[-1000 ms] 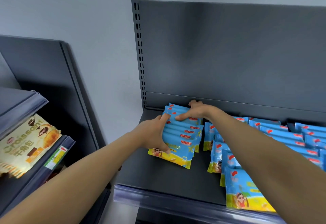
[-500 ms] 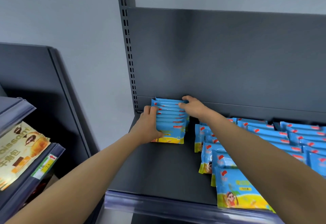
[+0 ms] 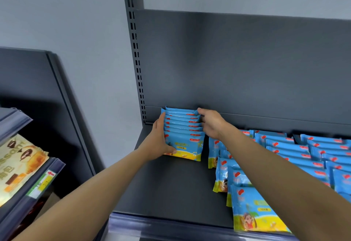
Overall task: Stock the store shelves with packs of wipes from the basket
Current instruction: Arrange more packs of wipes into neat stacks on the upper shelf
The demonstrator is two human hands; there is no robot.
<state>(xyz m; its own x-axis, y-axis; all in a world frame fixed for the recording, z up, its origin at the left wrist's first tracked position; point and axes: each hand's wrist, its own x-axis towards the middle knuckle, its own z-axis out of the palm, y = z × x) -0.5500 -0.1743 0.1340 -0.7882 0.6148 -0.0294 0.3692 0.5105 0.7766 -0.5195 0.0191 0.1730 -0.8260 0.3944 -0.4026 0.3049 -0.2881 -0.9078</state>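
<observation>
The left hand (image 3: 157,142) and right hand (image 3: 210,123) clasp the row of wipes packs (image 3: 183,132) from 2 sides, probably so it stands squared against the back panel (image 3: 247,70).

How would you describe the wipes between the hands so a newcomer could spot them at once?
On the dark grey shelf, look to the back left corner by the slotted upright. The short row of blue packs there is gripped between the left hand and right hand, apart from the longer rows rightward.
</observation>
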